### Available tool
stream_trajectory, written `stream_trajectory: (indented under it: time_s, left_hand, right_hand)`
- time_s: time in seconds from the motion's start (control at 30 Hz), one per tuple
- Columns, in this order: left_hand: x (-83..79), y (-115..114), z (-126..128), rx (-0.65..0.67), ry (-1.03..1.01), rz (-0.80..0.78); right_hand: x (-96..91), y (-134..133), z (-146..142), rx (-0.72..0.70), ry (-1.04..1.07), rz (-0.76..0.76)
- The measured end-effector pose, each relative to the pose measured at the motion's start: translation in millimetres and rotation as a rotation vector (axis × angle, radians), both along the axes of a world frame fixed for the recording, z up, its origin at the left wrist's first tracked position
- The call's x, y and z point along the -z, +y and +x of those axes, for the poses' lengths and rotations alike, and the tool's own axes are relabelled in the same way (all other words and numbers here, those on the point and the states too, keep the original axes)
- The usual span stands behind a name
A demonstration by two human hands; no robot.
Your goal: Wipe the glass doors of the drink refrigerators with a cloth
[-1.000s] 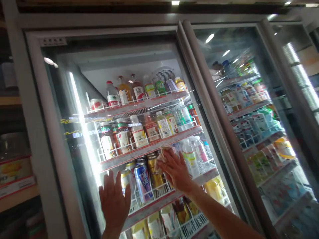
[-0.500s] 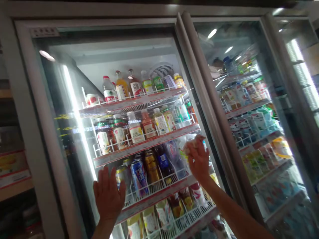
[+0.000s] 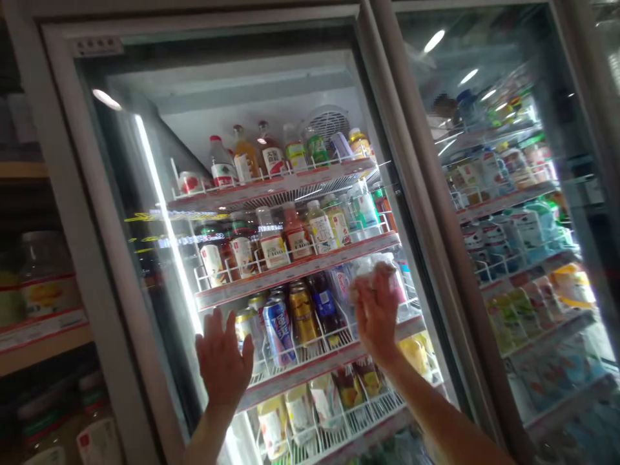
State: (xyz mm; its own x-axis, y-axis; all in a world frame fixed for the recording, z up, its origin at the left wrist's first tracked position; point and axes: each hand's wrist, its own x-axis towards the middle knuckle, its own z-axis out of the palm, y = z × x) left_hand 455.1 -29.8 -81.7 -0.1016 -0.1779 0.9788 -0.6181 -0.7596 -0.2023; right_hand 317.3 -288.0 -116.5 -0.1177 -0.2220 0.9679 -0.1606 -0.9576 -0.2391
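My left hand (image 3: 223,363) is raised flat against the closed glass door (image 3: 252,71) of a drinks fridge, fingers stretched out and nothing in it. Over the right part of the same pane is my right hand (image 3: 378,320), its fingers bent around a crumpled whitish wad (image 3: 359,285), which looks like a cloth or tissue pressed to the glass. Motion blurs its fingertips. Behind the pane, a blue can (image 3: 279,330), a gold can (image 3: 304,313) and a dark bottle with a blue label (image 3: 325,303) stand on a wire shelf between the two hands.
Shelves above hold several juice bottles (image 3: 274,242) and drinks such as a red-capped bottle (image 3: 223,165). A metal door frame (image 3: 416,168) divides this door from a second stocked fridge door (image 3: 484,39) at right. Open shelving (image 3: 43,332) with jars is at left.
The view has shifted, so the fridge sits slightly higher and farther right. My right hand has moved left across the glass with the whitish wad. My left hand stays flat.
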Motion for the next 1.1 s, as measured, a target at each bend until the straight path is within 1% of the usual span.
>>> stream_trajectory:
  time_s: [0.07, 0.1, 0.13, 0.17, 0.23, 0.27, 0.3, 0.33, 0.43, 0.47, 0.5, 0.53, 0.6, 0.63, 0.67, 0.7, 0.73, 0.8, 0.83, 0.87, 0.9, 1.0, 1.03, 1.07, 1.1]
  left_hand:
    - [0.1, 0.1, -1.0, 0.001, 0.011, 0.004]
    - [0.1, 0.2, -1.4, 0.002, 0.011, 0.008]
    - [0.0, 0.1, -1.6, 0.004, 0.01, 0.01]
    - [0.0, 0.0, -1.7, 0.006, 0.006, 0.011]
    - [-0.2, -0.5, -1.4, 0.014, -0.02, 0.008]
    - [-0.2, -0.8, -1.1, 0.019, -0.038, 0.003]
    - [-0.2, -1.1, -0.7, 0.023, -0.056, -0.002]
    - [-0.2, -1.2, -0.3, 0.026, -0.07, -0.004]
    - [-0.5, -1.3, 0.3, 0.022, -0.081, 0.0]
    - [-0.6, -1.3, 0.2, 0.018, -0.08, 0.002]
    - [-0.9, -1.4, 0.1, 0.015, -0.083, 0.004]
    - [-1.2, -1.4, -0.2, 0.011, -0.084, 0.005]
    - [-1.7, -1.6, -0.8, 0.007, -0.089, 0.006]
    - [-2.0, -1.7, -1.1, 0.005, -0.092, 0.006]
    - [-2.2, -1.7, -1.4, 0.004, -0.094, 0.006]
    - [-2.3, -1.6, -1.5, 0.005, -0.095, 0.005]
    - [-2.2, -1.4, -1.5, 0.007, -0.096, 0.006]
    - [-1.8, -0.9, -1.0, 0.012, -0.095, 0.007]
    - [-1.3, -0.6, -0.7, 0.014, -0.095, 0.009]
    - [-0.9, -0.3, -0.2, 0.015, -0.095, 0.009]
    - [-0.6, -0.2, 0.4, 0.014, -0.092, 0.008]
    - [-1.1, -0.5, 2.4, 0.011, -0.083, 0.006]
    - [-1.9, -0.9, 2.8, 0.011, -0.077, 0.005]
    - [-2.7, -1.2, 3.0, 0.012, -0.074, 0.004]
    - [-3.1, -1.7, 2.6, 0.015, -0.069, 0.004]
  right_hand:
    - [2.9, 10.3, 1.5, -0.097, 0.159, -0.249]
    - [4.5, 11.7, 1.1, -0.123, 0.211, -0.325]
    - [5.9, 9.8, -0.1, -0.122, 0.222, -0.334]
    - [7.0, 5.5, -1.7, -0.092, 0.19, -0.275]
    - [9.1, -3.5, -3.6, 0.005, 0.054, -0.065]
    - [10.8, -4.9, -3.2, 0.035, -0.008, 0.002]
    - [13.3, -3.1, -2.0, 0.041, -0.036, 0.018]
    - [16.8, 1.3, -0.2, 0.018, -0.021, -0.031]
    - [30.4, 12.8, 1.0, -0.128, 0.203, -0.366]
    - [34.3, 10.5, -1.2, -0.148, 0.251, -0.421]
    - [37.0, 4.5, -4.3, -0.136, 0.251, -0.411]
    - [38.5, -4.1, -7.7, -0.094, 0.201, -0.333]
    - [38.2, -20.0, -12.4, 0.02, 0.026, -0.091]
    - [37.2, -23.2, -12.6, 0.057, -0.045, 0.001]
    - [36.3, -21.9, -11.3, 0.068, -0.075, 0.042]
    - [35.8, -16.5, -8.9, 0.049, -0.062, 0.024]
    - [35.7, -8.7, -6.0, 0.004, -0.008, -0.05]
    - [36.2, 5.3, -1.9, -0.105, 0.151, -0.263]
    - [36.4, 7.8, -1.6, -0.142, 0.204, -0.34]
    - [36.5, 6.6, -2.4, -0.154, 0.217, -0.365]
    - [36.4, 2.6, -4.0, -0.137, 0.188, -0.33]
    - [37.7, -8.2, -7.7, -0.008, 0.011, -0.053]
    - [39.6, -6.3, -7.4, 0.011, -0.006, -0.003]
    - [42.4, -1.3, -6.5, 0.003, 0.018, -0.012]
    - [45.9, 5.4, -5.6, -0.032, 0.084, -0.09]
